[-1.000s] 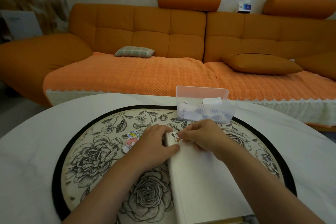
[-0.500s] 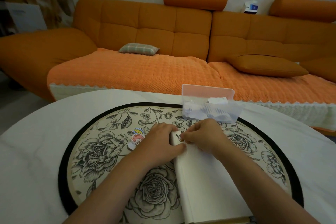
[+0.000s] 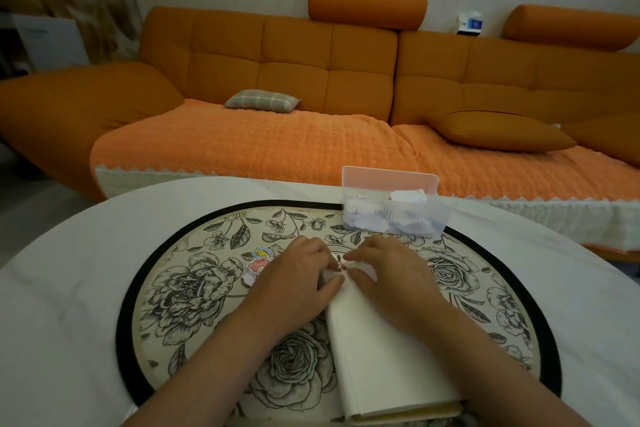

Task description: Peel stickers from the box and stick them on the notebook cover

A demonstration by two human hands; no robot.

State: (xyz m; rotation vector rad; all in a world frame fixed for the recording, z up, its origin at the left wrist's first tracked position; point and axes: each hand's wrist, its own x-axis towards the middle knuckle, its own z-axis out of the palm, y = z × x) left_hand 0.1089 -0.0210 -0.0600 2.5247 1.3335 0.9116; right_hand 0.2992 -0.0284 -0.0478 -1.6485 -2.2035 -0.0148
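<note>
A cream notebook [image 3: 384, 357] lies closed on the round floral mat [image 3: 194, 291], its far end under both hands. My left hand [image 3: 294, 282] grips the notebook's far left corner, thumb on the cover. My right hand [image 3: 394, 276] has its fingers curled and pinches a small white paper between index finger and thumb. A small red-printed sticker [image 3: 341, 265] sits at its tip, between the fingertips of both hands. The clear sticker box [image 3: 394, 218] with a pink lid stands just beyond the hands, holding several white papers.
Two cartoon stickers [image 3: 260, 258] and a white scrap lie on the mat left of my left hand. The mat sits on a white round table [image 3: 69, 288]. An orange sofa [image 3: 277, 80] with cushions fills the background.
Both hands stay at the notebook's far end. The fingertips have shifted slightly around the small sticker, and my head has moved a little so the view differs.
</note>
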